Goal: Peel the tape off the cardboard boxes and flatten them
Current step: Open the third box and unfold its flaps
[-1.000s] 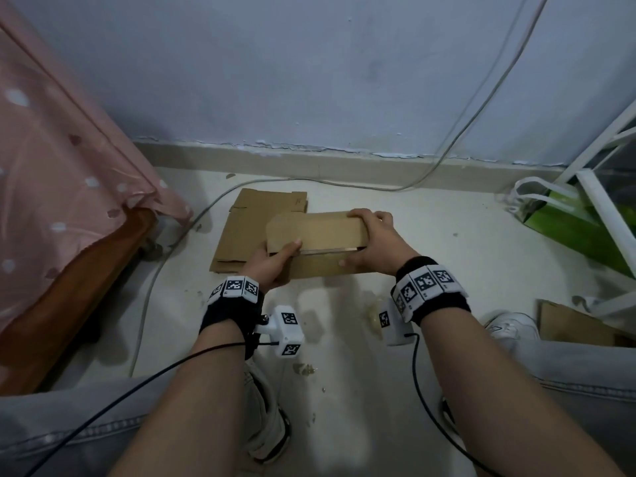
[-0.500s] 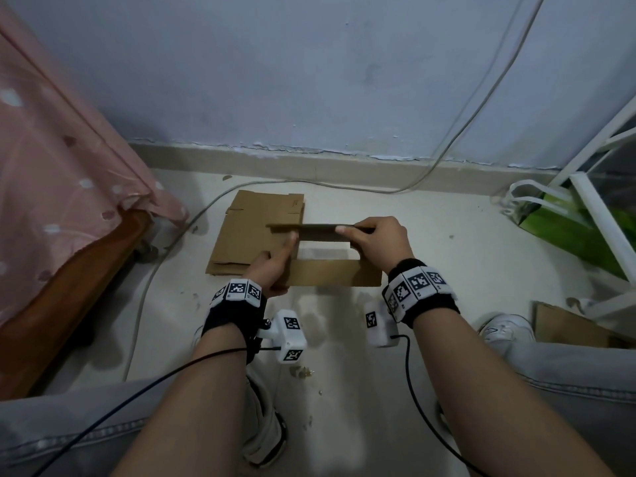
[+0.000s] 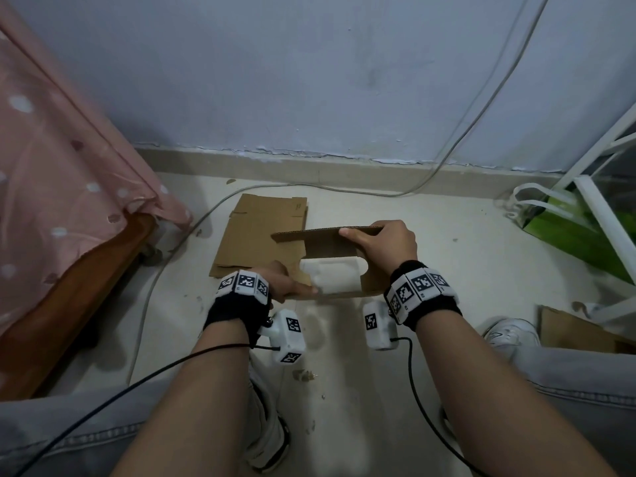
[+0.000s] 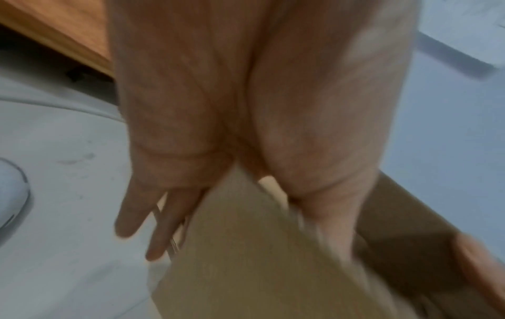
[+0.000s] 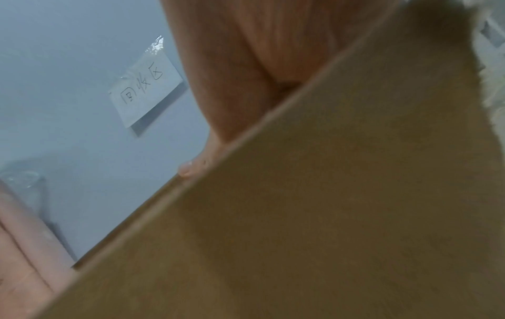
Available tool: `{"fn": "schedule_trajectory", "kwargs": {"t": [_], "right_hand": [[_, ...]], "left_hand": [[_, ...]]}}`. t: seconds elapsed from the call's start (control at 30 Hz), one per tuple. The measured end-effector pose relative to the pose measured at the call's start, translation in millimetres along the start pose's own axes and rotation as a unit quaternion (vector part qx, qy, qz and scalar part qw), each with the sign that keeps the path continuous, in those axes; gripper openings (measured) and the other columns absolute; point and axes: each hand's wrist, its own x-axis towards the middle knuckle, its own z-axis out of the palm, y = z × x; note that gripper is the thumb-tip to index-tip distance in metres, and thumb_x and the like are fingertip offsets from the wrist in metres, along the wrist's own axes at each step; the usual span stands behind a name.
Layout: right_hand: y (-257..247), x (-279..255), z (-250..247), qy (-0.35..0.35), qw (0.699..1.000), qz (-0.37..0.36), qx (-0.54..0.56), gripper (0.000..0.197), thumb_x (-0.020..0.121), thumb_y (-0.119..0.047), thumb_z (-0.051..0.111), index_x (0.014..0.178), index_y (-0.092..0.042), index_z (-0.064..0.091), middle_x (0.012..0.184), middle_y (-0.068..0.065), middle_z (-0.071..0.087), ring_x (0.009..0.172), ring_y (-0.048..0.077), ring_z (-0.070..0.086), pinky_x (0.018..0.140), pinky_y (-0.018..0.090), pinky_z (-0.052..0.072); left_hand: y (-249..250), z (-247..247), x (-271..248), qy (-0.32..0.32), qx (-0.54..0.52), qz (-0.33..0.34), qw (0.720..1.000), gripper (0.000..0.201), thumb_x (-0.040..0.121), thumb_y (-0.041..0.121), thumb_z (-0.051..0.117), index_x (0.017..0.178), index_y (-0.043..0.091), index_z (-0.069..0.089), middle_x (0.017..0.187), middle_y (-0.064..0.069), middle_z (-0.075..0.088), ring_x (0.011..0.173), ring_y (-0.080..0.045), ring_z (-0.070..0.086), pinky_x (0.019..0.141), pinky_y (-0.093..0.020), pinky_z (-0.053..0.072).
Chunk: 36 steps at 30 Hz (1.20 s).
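A small brown cardboard box is held above the floor, opened into a hollow sleeve through which the pale floor shows. My right hand grips its far wall at the right, thumb on the top edge. My left hand pinches the near wall's left end, thumb along the edge. In the left wrist view the cardboard box runs between thumb and fingers. The cardboard box fills the right wrist view under my thumb. A flattened cardboard piece lies on the floor behind. No tape is visible.
A pink spotted bedcover over a wooden bed frame stands at the left. A grey cable runs along the wall base. A green bag and white rack stand at right, more cardboard by my right shoe.
The folded box has been pulled open: my right hand drew the far wall away while my left hand drew the near wall toward me, so the floor shows through.
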Motion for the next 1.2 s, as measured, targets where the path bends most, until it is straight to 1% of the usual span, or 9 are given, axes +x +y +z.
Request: {"fn": "schedule_trajectory", "kwargs": {"t": [0.1,0.27,0.47,0.6,0.77,0.83,0.97,1.1,1.2], "right_hand": [[-4.5,-5.3,3.4,0.004,1.000,-0.007,-0.003,0.067,0.061,-0.078,0.069,0.085,-0.016,0.073,0.076,-0.006,0.070,0.080,0.016,0.065,0.070,0.029,0.054],[-11.7,-9.2,3.1,-0.025,1.000,-0.008,0.007,0.072,0.064,-0.073,0.073,0.109,-0.018,0.063,0.097,-0.006,0.067,0.094,0.016,0.062,0.077,0.028,0.048],[-2.3,-12.3,6.2,-0.143,0.982,0.094,-0.079,0.111,0.070,-0.040,0.085,0.149,-0.013,0.011,0.141,0.017,0.040,0.125,0.033,0.049,0.099,0.039,0.044],[0.3,-13.6,11.7,-0.095,0.982,0.101,-0.131,0.072,0.080,-0.018,0.073,0.133,-0.004,0.027,0.121,0.015,0.059,0.109,0.032,0.059,0.076,0.031,0.045],[-8.8,-8.6,-9.0,-0.124,0.983,0.108,-0.077,0.017,0.088,-0.009,0.053,0.104,-0.004,0.052,0.106,0.012,0.059,0.103,0.031,0.059,0.081,0.033,0.047],[-11.2,-3.4,-19.5,-0.135,0.983,0.117,-0.034,0.015,0.089,-0.006,0.046,0.102,-0.002,0.053,0.103,0.015,0.060,0.101,0.033,0.061,0.085,0.038,0.051],[-13.7,7.6,-33.2,-0.118,0.979,0.164,0.040,0.030,0.089,-0.001,0.040,0.112,0.008,0.057,0.108,0.027,0.065,0.099,0.040,0.065,0.089,0.046,0.054],[-9.6,13.2,-35.6,-0.140,0.973,0.180,0.038,0.031,0.088,-0.001,0.038,0.109,0.009,0.059,0.107,0.027,0.065,0.101,0.042,0.065,0.089,0.046,0.053],[-3.4,26.2,-42.0,-0.146,0.975,0.167,0.029,0.030,0.086,-0.006,0.039,0.100,0.005,0.062,0.103,0.027,0.067,0.095,0.041,0.067,0.091,0.051,0.055]], "left_hand": [[11.8,3.1,4.4,0.085,0.007,-0.025,0.996,0.075,0.065,0.061,0.079,0.108,0.003,0.061,0.103,-0.013,0.068,0.093,-0.028,0.067,0.068,-0.031,0.051],[6.7,7.4,12.6,0.144,-0.055,-0.047,0.987,0.076,0.048,0.049,0.080,0.106,0.002,0.063,0.087,-0.014,0.071,0.072,-0.029,0.069,0.063,-0.032,0.057],[12.9,9.6,0.0,0.123,-0.063,-0.021,0.990,0.036,0.072,0.042,0.072,0.080,0.009,0.060,0.079,-0.011,0.067,0.069,-0.026,0.062,0.075,-0.036,0.056],[16.7,3.7,-6.8,0.115,-0.072,-0.002,0.991,0.028,0.076,0.037,0.068,0.075,0.010,0.062,0.077,-0.010,0.068,0.070,-0.027,0.065,0.079,-0.040,0.058],[15.4,-9.8,-13.3,0.046,-0.162,0.003,0.986,0.041,0.066,0.032,0.070,0.093,0.004,0.059,0.089,-0.017,0.064,0.083,-0.035,0.065,0.089,-0.050,0.055],[10.3,-15.7,-10.2,0.010,-0.179,0.002,0.984,0.055,0.053,0.035,0.070,0.095,0.002,0.060,0.096,-0.022,0.063,0.091,-0.039,0.065,0.091,-0.054,0.054],[4.3,-21.9,-17.0,-0.011,-0.252,0.018,0.967,0.017,0.087,0.017,0.049,0.093,0.002,0.055,0.097,-0.024,0.058,0.081,-0.034,0.061,0.066,-0.035,0.051],[-1.1,-16.3,-14.9,-0.017,-0.215,0.041,0.976,0.045,0.097,0.042,0.050,0.132,0.013,0.047,0.124,-0.013,0.059,0.108,-0.031,0.060,0.099,-0.047,0.043],[-8.4,-18.2,-10.6,-0.068,-0.167,0.110,0.978,0.115,0.064,0.068,0.074,0.152,0.043,0.005,0.156,0.006,0.030,0.134,-0.024,0.043,0.105,-0.051,0.036]]}}
